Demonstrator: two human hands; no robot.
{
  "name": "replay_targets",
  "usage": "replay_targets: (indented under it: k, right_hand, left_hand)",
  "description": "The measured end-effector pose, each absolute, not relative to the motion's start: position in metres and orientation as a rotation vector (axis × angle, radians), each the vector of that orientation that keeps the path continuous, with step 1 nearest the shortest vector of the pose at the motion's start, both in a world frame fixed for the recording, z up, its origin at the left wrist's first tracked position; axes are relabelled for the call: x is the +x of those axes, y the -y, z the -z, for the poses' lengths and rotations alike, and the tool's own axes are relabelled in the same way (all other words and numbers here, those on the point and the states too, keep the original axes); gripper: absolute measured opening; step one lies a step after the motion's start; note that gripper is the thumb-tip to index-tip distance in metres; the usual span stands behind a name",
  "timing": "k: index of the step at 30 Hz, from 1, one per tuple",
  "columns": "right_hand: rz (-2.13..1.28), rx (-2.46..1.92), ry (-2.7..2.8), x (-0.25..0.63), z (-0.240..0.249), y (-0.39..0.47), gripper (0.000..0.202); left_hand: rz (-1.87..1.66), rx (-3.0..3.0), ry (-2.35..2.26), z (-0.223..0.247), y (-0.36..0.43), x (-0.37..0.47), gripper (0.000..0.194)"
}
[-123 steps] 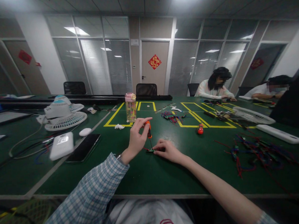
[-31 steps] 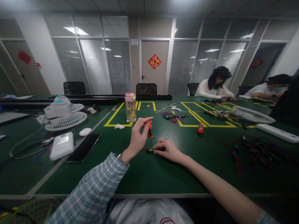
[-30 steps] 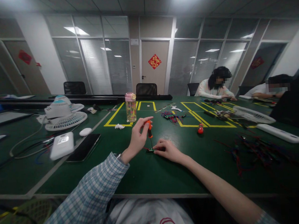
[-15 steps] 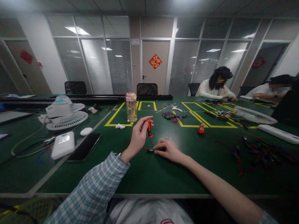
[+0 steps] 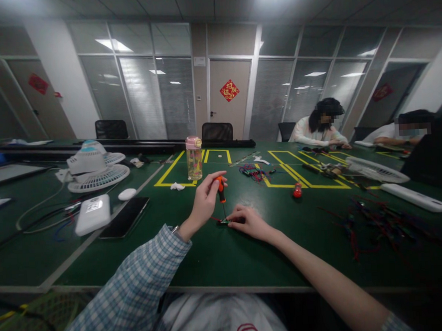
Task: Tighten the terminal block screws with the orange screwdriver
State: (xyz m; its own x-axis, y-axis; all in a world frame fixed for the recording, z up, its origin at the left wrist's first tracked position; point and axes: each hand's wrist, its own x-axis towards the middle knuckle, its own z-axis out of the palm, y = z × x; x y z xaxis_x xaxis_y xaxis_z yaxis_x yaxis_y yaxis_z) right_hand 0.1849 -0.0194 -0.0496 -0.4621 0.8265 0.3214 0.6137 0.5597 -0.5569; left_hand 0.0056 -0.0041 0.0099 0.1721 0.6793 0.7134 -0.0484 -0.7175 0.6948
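Two hands meet over one small dark circuit piece (image 5: 223, 221) lying flat on my green worktop (image 5: 218, 250), about mid-depth. My left hand (image 5: 204, 202) has its grip pinching a small orange-handled screwdriver (image 5: 220, 190), upright, tip down on the piece. My right hand (image 5: 249, 222) presses fingertips on the piece's right end; whether that grip closes on it I cannot tell. Beyond stands a clear bottle with pink cap (image 5: 194, 158); a small red object (image 5: 297, 191) sits right. Left lie a black phone (image 5: 125, 217) and white power bank (image 5: 92, 221). Tangled coloured wires (image 5: 374, 226) crowd the right. Bare surface runs between hands and near edge.
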Motion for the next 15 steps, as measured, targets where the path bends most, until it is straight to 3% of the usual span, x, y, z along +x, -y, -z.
replay_targets:
  k: [7,15]
  right_hand:
    - [-0.480,-1.152,2.228,0.1842,0.0497,0.0195,0.017]
    - [-0.475,-1.139,2.234,0.1836,0.0501,0.0189,0.017]
  left_hand:
    - [-1.574,1.848,-0.550,-0.0071,0.0049,0.0074,0.032]
    - [-1.717,1.965,-0.671,-0.0090,0.0055,0.0084,0.017]
